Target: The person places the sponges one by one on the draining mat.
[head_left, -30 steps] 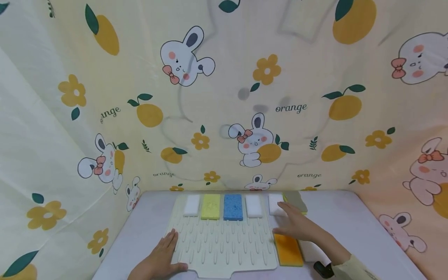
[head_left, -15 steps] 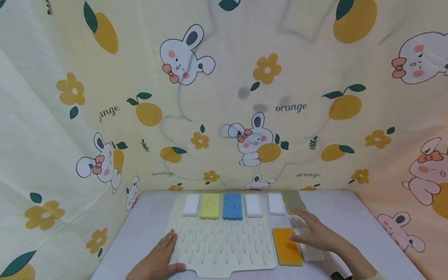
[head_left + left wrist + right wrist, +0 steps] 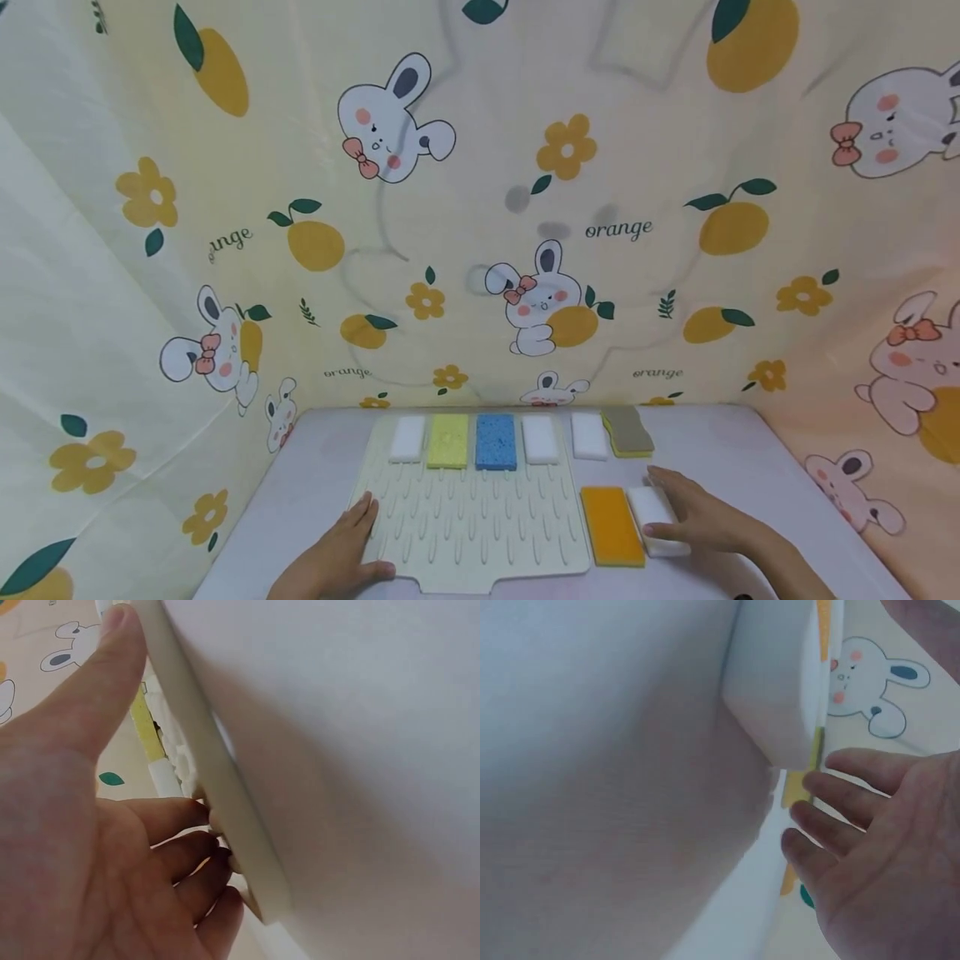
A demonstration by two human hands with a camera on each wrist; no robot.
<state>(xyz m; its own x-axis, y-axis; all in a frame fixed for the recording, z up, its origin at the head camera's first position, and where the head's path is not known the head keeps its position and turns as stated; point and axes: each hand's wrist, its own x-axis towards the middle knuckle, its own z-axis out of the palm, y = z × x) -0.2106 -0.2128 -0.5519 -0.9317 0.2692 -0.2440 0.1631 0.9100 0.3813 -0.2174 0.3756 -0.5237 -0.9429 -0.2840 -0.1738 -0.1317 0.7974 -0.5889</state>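
The fingers of my right hand [image 3: 701, 512] are loosely extended and spread, clasping nothing. They reach over the white, rectangular foam block [image 3: 652, 504], my thumb across its upper face and my index finger by its far end; I cannot tell whether any fingertip touches it. The fingers of my left hand [image 3: 333, 546] are relaxed and slightly bent, resting against the left edge of the cream-white, flat board with raised ridges [image 3: 465, 521], the thumb lying at its near-left corner without clenching.

The foam block under my right hand lies flat on the white, smooth table [image 3: 712, 450], to the right of the board. Just to its left, between it and the board, lies an orange-topped, rectangular sponge with a yellow lower layer [image 3: 612, 525].

Farther out, beyond those two, a second white foam block [image 3: 588, 436] lies on the table near the board's far right corner, and next to it, on its right, a grey-topped, wavy-sided sponge with a yellow base [image 3: 628, 431].

Along the board's far end four pieces lie in a row, left to right: a white block [image 3: 407, 439], a yellow, rectangular sponge [image 3: 448, 442], a blue, speckled sponge [image 3: 497, 442] and another white block [image 3: 540, 439].

Behind the table hangs a cream cloth printed with rabbits, oranges and flowers [image 3: 465, 208].
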